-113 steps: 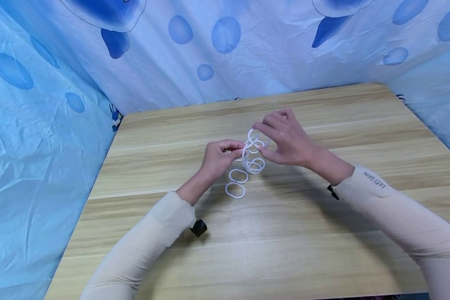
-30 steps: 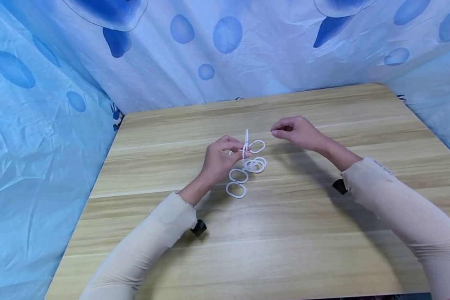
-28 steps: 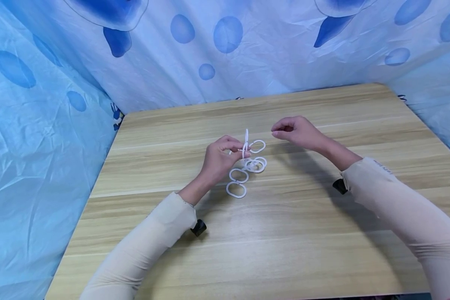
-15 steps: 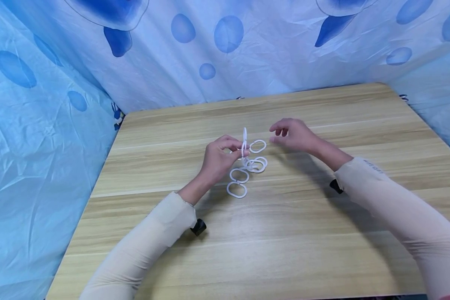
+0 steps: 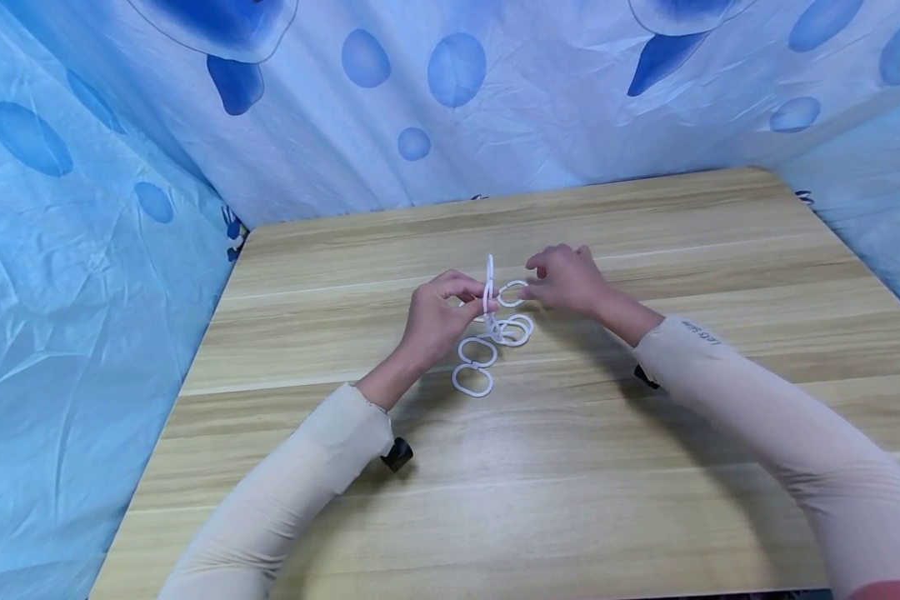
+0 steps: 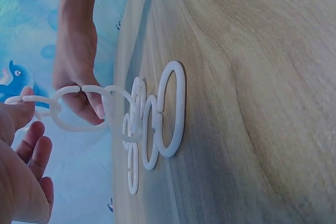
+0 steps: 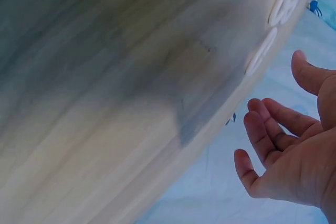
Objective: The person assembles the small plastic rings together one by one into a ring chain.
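My left hand (image 5: 438, 315) pinches a white plastic ring of a linked chain (image 5: 489, 279) between thumb and fingertips, holding it upright above the table. From it the chain runs down to overlapping rings (image 5: 512, 330) on the wood, and two joined rings (image 5: 472, 380) lie toward me. Beside the raised part, a white ring (image 5: 512, 293) lies near the fingertips of my right hand (image 5: 567, 279). In the right wrist view the right hand (image 7: 294, 145) has its thumb and fingers apart, holding nothing; a ring (image 7: 261, 51) lies on the table beyond.
The wooden table (image 5: 450, 517) fills the lower view. A blue and white curtain (image 5: 285, 150) with sea-animal prints hangs behind it and along the left side. A small black object (image 5: 397, 455) shows under the left sleeve cuff.
My right hand was at the chain's raised part earliest, then drew away to the right with nothing held, and has now come back left toward the loose-lying ring. The left hand keeps its pinch.
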Tool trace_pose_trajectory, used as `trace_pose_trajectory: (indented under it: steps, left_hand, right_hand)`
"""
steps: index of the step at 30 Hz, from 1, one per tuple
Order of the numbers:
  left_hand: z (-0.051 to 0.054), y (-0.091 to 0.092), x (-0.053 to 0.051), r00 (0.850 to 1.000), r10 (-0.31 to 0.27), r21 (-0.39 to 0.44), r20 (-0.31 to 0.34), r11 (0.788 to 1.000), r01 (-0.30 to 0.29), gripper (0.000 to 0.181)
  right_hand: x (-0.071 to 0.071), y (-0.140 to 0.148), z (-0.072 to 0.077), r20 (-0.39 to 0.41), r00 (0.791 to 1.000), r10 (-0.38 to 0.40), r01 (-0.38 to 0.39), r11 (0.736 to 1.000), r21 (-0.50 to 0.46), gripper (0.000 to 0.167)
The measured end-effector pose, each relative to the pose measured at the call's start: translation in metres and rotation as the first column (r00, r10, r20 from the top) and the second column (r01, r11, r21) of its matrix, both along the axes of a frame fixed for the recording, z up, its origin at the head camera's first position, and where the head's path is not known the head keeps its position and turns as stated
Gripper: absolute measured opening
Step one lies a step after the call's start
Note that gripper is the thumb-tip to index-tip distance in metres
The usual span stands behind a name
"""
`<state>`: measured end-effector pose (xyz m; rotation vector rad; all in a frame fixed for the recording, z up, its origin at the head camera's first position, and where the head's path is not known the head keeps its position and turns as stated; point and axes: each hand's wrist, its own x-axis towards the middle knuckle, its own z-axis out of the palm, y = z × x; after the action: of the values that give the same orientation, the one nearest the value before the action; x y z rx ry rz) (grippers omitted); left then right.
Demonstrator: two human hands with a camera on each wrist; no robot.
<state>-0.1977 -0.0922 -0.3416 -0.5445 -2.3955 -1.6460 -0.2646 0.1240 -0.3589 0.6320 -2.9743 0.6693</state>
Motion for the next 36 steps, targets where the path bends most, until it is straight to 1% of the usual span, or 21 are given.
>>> trace_pose_trajectory:
  steps: [4,9,11,17,20,23,28,31,34,36]
  left_hand:
    - [0.000,0.001,-0.001,1.000,-0.001,0.000,0.001,1.000,0.001,0.013]
    - [-0.001,0.003,-0.001,1.000,-0.021,0.006,-0.012,1.000,0.021,0.013]
    - [-0.001,0.003,-0.001,0.999,-0.024,0.010,-0.022,1.000,0.024,0.013]
    - [-0.001,0.001,-0.002,0.999,-0.014,0.006,-0.033,1.000,0.014,0.012]
    - [-0.001,0.001,-0.003,1.000,-0.007,0.000,-0.024,1.000,0.007,0.012]
    - [0.000,0.001,-0.003,1.000,-0.002,-0.004,-0.019,1.000,0.002,0.012]
    - [0.001,0.002,-0.002,1.000,-0.002,-0.002,-0.018,1.000,0.002,0.014]
    - [0.001,0.003,-0.002,1.000,-0.005,0.001,-0.022,1.000,0.005,0.013]
    - [0.001,0.004,-0.002,1.000,-0.005,0.007,-0.026,1.000,0.006,0.012]
    - [0.001,0.004,-0.002,1.000,-0.005,0.008,-0.027,1.000,0.006,0.011]
  right_hand:
    - [-0.001,-0.008,-0.003,-0.016,1.000,-0.001,0.002,0.997,0.080,0.042]
    - [-0.001,-0.018,-0.006,-0.025,1.000,0.013,-0.008,0.982,0.186,0.053]
    - [-0.002,-0.022,-0.007,-0.019,1.000,0.017,-0.012,0.977,0.214,0.058]
    - [-0.002,-0.031,-0.010,-0.031,1.000,0.005,0.003,0.961,0.276,0.058]
    - [-0.001,-0.033,-0.012,-0.043,0.999,0.000,0.012,0.957,0.290,0.054]
    - [0.001,-0.033,-0.013,-0.049,0.999,-0.005,0.018,0.961,0.275,0.051]
    - [0.003,-0.032,-0.015,-0.050,0.999,-0.001,0.013,0.969,0.248,0.051]
    - [0.002,-0.032,-0.015,-0.060,0.998,0.009,0.006,0.967,0.254,0.049]
    - [0.001,-0.032,-0.015,-0.087,0.996,0.028,-0.004,0.963,0.269,0.046]
    - [0.001,-0.031,-0.016,-0.124,0.991,0.049,-0.013,0.961,0.275,0.042]
